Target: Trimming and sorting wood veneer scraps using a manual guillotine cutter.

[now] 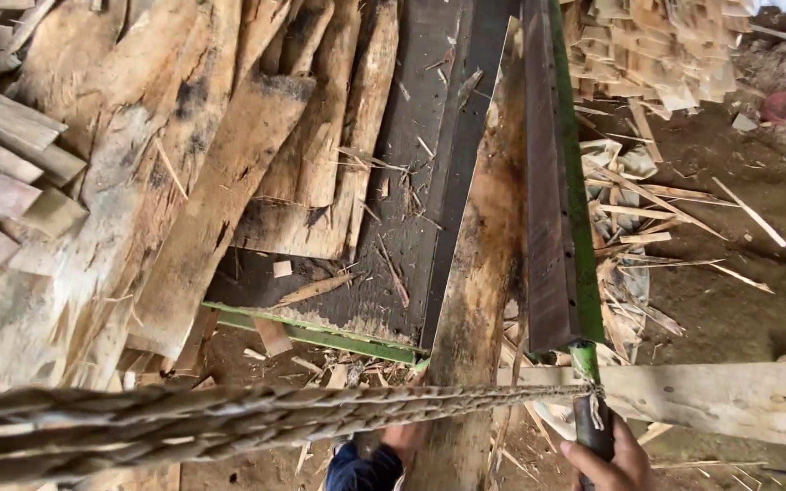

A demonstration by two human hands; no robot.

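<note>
right hand (pixel 609 459) wraps a dark lever (pixel 590 423) | left hand (pixel 402 438) grips rough, long plank (pixel 479 273) | twisted rope (pixel 229 418) | flat metal bench (pixel 411 182)

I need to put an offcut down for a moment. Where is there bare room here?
The dark machine table is barest between the stacked slabs and the long plank, with only splinters. The dirt floor right of the green rail is fairly open. The left side is crowded with boards.

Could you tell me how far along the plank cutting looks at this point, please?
Done: cut strips are stacked beyond the green fence rail, offcuts littering the ground. In hand: one plank lies on the bench, left hand at its near end, right hand gripping a handle. Left: many rough slabs piled alongside.
</note>
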